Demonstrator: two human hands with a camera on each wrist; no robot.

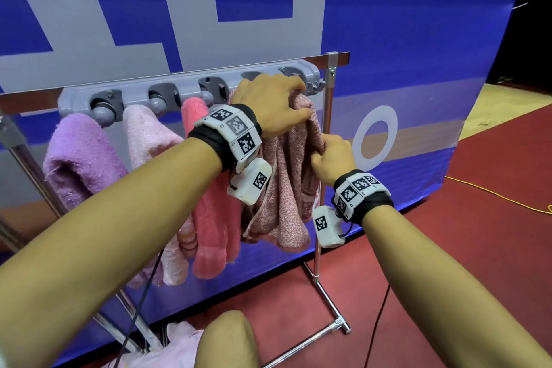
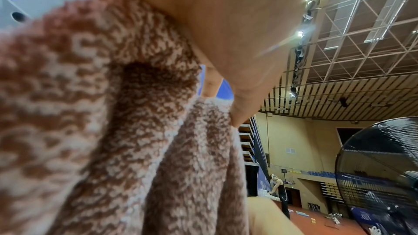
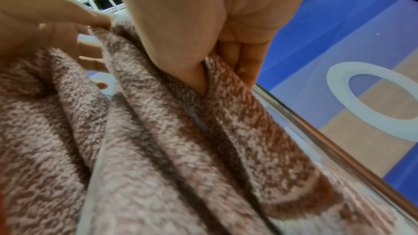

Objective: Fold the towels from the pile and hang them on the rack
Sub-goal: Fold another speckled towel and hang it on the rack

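Hanging from the right end of the grey plastic wall rack (image 1: pixel 191 85), the mottled brown-and-white terry towel (image 1: pixel 286 185) falls in loose vertical folds beside the upright chrome post (image 1: pixel 328 116) of the metal stand. The left hand (image 1: pixel 273 104) lies over the top of this towel where it meets the rack, fingers curled down round the bunched cloth; the left wrist view shows the thumb (image 2: pixel 244 106) pressed against a fold. The right hand (image 1: pixel 333 155) is lower and to the right, gripping the towel's outer edge; in the right wrist view its thumb (image 3: pixel 192 71) and fingers (image 3: pixel 246 67) pinch one fold of the fabric between them. Both hands are thus closed on the same towel, one just above the other.

Three more towels hang from the rack's round grey holders to the left: a fluffy lilac towel (image 1: pixel 79 158), a pale pink towel (image 1: pixel 146 134) and a coral pink towel (image 1: pixel 215 230), the last one just beside the mottled towel. Behind the rack stands a blue and white printed banner (image 1: pixel 388 24) with a white ring on it. A heap of pale pink cloth (image 1: pixel 167 349) lies on the red floor (image 1: pixel 478 248) near the person's knee (image 1: pixel 227 337), and a yellow cable (image 1: pixel 501 197) runs across the floor at the right.
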